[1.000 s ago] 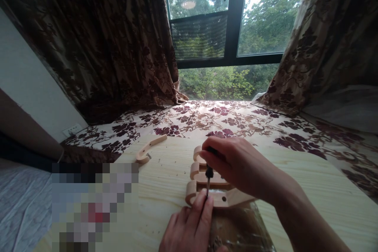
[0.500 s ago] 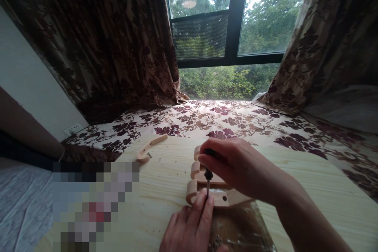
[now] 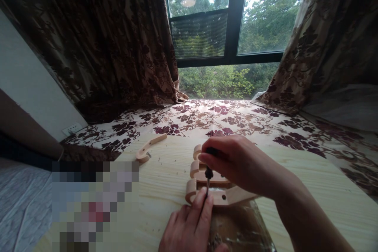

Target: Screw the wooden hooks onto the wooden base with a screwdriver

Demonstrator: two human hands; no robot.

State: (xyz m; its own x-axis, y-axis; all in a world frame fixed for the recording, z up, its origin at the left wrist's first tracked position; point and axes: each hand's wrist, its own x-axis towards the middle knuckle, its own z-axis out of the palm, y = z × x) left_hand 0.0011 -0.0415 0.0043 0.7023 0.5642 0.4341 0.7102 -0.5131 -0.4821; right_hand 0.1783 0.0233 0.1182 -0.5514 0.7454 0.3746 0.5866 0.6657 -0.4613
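Note:
My right hand (image 3: 236,161) is wrapped round the dark handle of a screwdriver (image 3: 208,173), held upright. The screwdriver's tip meets the nearest pale wooden hook (image 3: 218,197), which lies on a brown taped package (image 3: 245,224). My left hand (image 3: 187,222) presses on this hook, its index and middle fingertips closed around the screwdriver's tip. Whether a screw sits between those fingertips is hidden. One dark hole shows in the hook to the right of the tip. Behind it lie two more wooden hooks, a middle hook (image 3: 195,169) and a far hook (image 3: 197,151), partly covered by my right hand.
Another wooden hook (image 3: 144,151) rests on the light wooden board (image 3: 165,189) at the left, with small screws (image 3: 149,154) beside it. More small bits are scattered on the board. Beyond lies a floral cloth (image 3: 201,118) below the window. A blurred patch covers the lower left.
Almost nothing differs. My right hand has shifted very slightly on the screwdriver handle, uncovering a hole in the middle hook. My left hand keeps its place.

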